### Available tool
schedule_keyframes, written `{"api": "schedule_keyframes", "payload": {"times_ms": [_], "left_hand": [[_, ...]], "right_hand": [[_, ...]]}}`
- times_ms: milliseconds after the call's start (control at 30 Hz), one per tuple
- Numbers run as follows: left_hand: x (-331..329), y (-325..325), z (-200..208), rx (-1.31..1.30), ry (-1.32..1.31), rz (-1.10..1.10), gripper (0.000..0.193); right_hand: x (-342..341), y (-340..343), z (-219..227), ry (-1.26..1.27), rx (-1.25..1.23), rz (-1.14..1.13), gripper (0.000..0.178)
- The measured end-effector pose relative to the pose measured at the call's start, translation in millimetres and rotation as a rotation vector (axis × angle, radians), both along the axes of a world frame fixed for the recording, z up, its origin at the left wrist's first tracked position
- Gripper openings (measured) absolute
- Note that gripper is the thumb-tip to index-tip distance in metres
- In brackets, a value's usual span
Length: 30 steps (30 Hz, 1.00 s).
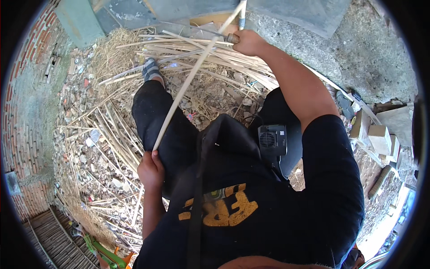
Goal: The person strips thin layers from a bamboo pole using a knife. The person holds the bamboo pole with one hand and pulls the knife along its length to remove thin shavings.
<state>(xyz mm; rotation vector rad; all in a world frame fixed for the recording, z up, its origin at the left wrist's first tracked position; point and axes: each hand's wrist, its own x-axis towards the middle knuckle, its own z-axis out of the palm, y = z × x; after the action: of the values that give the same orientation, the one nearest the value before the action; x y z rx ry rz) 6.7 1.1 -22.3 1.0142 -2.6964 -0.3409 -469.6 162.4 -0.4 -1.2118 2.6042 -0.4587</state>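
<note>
The long pale strip [184, 87] slants across the person's front, its low end by the left thigh [156, 127] and its upper end reaching past the top of my view. It looks like split bamboo or wood: flat, straight, smooth and narrow. The left hand [151, 169] is closed on the low end, fingers curled under and thumb pressed along the top, a hold that seems meant to steady it and leave the rest of its length free.

Higher up, the right hand [250, 42] is wrapped fully round the stubby brown handle [232, 38] of a knife, arm stretched out. The thin grey blade [192, 27] points left and crosses the strip; whether it touches, I can't tell. The outstretched arm probably suits working that far end.

Beyond lies a loose heap of similar strips [237, 62], roughly aligned, perhaps kept within reach, beside dry, tangled straw [114, 51]. More sticks [117, 136] lie left of the leg on gritty, broken rubble [92, 154]. Farther out stand a rough brick wall [22, 134], squarish pale blocks [380, 139] and a long brush [380, 181].
</note>
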Motion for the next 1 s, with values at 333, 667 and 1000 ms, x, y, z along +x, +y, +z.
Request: {"api": "schedule_keyframes", "payload": {"times_ms": [333,667,1000], "left_hand": [[4.0,-0.4,-3.8,0.113,0.073,0.002,0.035],[1.9,2.7,-6.8,0.101,0.072,0.033,0.038],[-6.3,1.1,-2.5,0.133,0.075,0.010,0.039]], "right_hand": [[53.4,-14.6,27.3,0.047,-0.051,0.283,0.029],[46.3,-22.1,10.8,0.112,-0.206,0.283,0.027],[21.9,-6.7,17.1,0.075,-0.182,0.134,0.023]]}}
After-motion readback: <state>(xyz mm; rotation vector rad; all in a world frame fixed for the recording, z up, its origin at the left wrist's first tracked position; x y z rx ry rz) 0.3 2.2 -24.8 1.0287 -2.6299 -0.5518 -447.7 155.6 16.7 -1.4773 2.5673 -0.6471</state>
